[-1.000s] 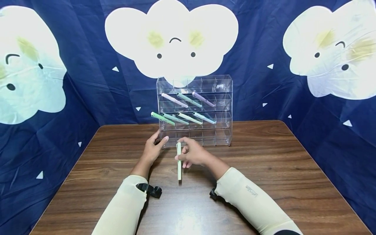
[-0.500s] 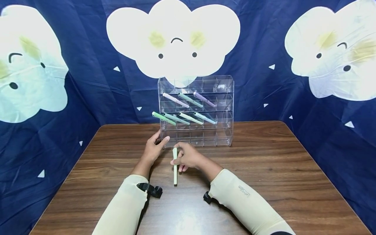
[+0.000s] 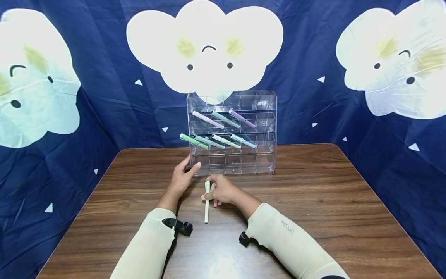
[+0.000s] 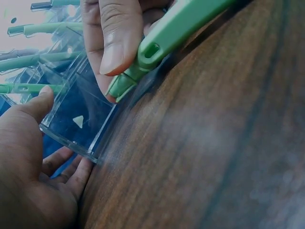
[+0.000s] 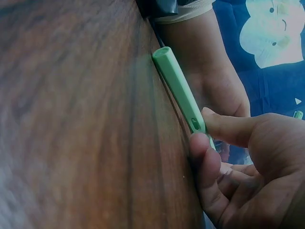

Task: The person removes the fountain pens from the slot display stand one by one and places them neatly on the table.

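Note:
A pale green pen [image 3: 207,207] with a clip is pinched between the thumb and fingers of my right hand [image 3: 223,190], low over the table in front of a clear rack [image 3: 266,161]. In the right wrist view the pen [image 5: 178,86] shows its small oval window near my fingertips. My left hand [image 3: 181,177] holds the rack's lower left corner, thumb at the front and fingers around the side. The left wrist view has that hand [image 4: 35,157] on the clear plastic wall, with the pen [image 4: 176,33] close by.
Several pens lie slanted in the rack's two middle rows, among them a purple pen [image 3: 242,117] and a bright green pen [image 3: 193,141]. The wooden table [image 3: 313,201] is bounded by a dark blue cloth [image 3: 303,97] with cloud shapes.
My right hand has moved toward me and slightly left with the pen, away from the rack. My left hand stays at the rack's corner.

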Motion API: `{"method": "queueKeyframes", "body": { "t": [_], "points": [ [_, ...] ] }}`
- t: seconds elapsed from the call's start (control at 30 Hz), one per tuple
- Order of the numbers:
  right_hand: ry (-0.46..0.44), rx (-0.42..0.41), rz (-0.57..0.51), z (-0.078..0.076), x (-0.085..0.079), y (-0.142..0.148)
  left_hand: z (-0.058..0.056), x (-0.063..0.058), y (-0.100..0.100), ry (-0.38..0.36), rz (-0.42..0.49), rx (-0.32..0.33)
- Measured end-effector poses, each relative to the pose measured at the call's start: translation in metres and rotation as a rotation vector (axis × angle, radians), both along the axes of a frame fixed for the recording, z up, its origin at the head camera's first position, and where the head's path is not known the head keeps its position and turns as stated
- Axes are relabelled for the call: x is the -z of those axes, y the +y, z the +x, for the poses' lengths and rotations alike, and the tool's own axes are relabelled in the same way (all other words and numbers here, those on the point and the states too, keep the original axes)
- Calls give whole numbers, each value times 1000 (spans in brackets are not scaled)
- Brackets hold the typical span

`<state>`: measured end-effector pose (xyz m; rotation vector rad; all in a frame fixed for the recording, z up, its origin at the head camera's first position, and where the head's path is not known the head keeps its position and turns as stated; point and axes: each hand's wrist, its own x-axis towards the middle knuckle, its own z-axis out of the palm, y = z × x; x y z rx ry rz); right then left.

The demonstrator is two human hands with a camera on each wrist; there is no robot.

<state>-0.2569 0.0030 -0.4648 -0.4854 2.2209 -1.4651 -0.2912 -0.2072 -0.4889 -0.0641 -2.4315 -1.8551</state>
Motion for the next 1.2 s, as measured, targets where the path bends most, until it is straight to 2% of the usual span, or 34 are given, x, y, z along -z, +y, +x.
{"method": "queueKeyframes", "body": {
  "t": [0.27,0.6,0.8,1.2],
  "points": [
    [1,-31,-8,-3,4,2,0,0,1,-13,-44,1],
    [9,-31,-9,-5,8,3,-1,1,2,5,-42,-4],
    [-18,-36,-25,-5,10,2,1,2,2,-2,-38,-16],
    [-47,-36,-43,-6,5,6,0,1,3,0,-40,-12]
  ]
}}
